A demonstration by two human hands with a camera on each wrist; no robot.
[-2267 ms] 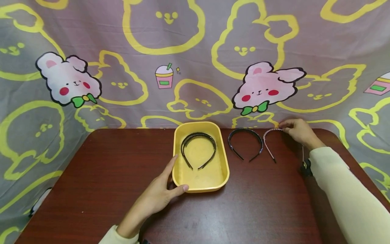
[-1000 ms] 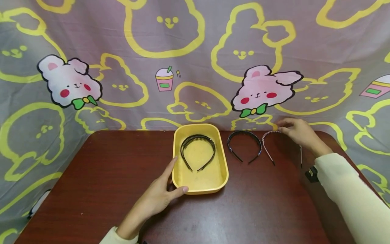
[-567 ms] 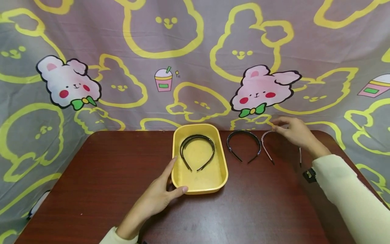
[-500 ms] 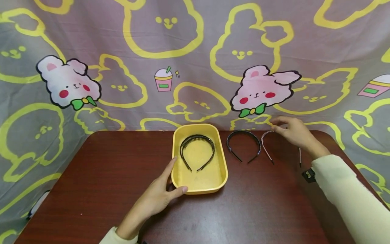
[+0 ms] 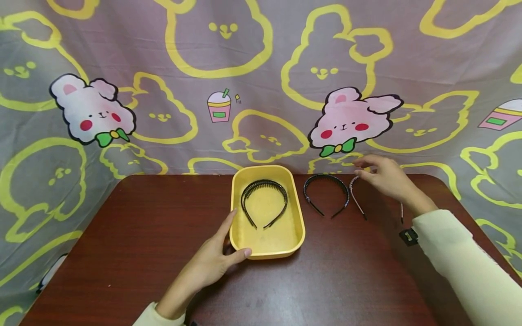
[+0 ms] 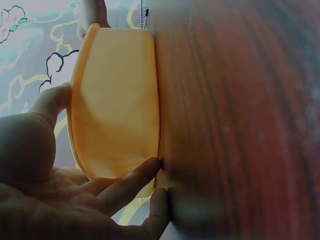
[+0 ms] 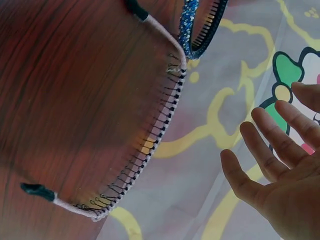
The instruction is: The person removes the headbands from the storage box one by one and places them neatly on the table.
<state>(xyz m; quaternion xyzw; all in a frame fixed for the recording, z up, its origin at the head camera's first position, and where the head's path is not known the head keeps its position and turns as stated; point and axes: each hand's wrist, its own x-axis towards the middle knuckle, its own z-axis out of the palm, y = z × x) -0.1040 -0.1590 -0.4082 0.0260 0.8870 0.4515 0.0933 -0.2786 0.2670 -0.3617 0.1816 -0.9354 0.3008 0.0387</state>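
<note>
My left hand rests against the near left corner of a yellow plastic basin, thumb on the near rim. In the left wrist view its fingers lie spread along the basin wall. Black toothed headbands lie overlapping inside. My right hand, fingers relaxed and holding nothing, hovers over the arch of a pale pink wrapped headband, hiding part of it in the head view. The right wrist view shows the hand apart from this headband, whose small black teeth point inward.
A dark headband with blue glitter lies between the basin and the pink one. All stand on a reddish-brown wooden table. Behind its far edge hangs a cartoon-printed curtain.
My right hand has shifted left along the pink headband's arch, uncovering more of its right leg. The headbands and basin stay in place, and my left hand keeps its position.
</note>
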